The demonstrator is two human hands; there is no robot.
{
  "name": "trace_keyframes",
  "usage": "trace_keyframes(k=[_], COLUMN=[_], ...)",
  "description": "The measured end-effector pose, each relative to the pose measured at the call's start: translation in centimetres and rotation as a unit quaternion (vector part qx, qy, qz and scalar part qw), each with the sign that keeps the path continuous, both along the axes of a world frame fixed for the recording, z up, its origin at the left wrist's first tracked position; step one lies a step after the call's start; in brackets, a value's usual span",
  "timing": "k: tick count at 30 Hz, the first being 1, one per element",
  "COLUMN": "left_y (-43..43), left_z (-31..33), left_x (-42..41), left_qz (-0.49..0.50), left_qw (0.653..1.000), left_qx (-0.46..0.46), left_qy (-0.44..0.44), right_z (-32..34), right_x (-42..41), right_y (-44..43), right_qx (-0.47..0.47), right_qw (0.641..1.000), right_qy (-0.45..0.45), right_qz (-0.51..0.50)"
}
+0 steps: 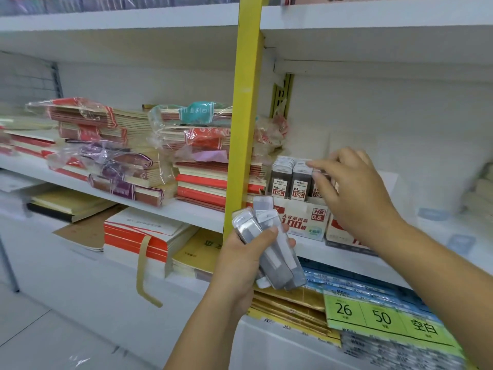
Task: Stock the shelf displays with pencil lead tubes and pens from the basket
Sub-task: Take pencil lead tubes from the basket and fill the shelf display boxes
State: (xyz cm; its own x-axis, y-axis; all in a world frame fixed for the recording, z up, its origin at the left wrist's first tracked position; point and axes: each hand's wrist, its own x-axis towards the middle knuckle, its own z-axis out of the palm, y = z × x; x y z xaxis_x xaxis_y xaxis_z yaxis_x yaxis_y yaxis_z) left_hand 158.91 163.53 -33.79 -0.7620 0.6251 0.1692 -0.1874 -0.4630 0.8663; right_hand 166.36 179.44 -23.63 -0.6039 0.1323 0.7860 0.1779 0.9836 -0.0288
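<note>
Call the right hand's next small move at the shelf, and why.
Probably press the tube under the right hand level with its neighbours in the display box, then release. Its fingertips sit on the tops of the standing tubes; whether they pinch one is unclear. The left hand grips several more lead tubes waiting to go in.

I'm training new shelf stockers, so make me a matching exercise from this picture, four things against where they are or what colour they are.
Things: 1 loose lead tubes, 2 display box, 3 shelf post, 4 price sign.
Matches: A yellow upright; B green, lower right; C gripped in the left hand; D on the shelf, at the right hand.
Pairs: 1-C, 2-D, 3-A, 4-B.
</note>
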Motion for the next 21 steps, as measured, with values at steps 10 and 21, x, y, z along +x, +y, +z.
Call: trace_keyframes(k=[10,21], left_y=[0.9,1.0], left_z=[-0.9,-2.1], left_x=[2.6,2.9], left_qz=[-0.035,-0.058], left_qw=[0.994,0.993], left_qx=[-0.091,-0.106], left_qy=[0.048,0.014], right_z=[-6.0,-5.8], right_x=[4.2,5.8], right_y=[-2.3,-1.2], right_qx=[-0.464,-0.555], right_qw=[0.871,0.785], right_qy=[-0.033,-0.059], right_qz=[0.158,0.27])
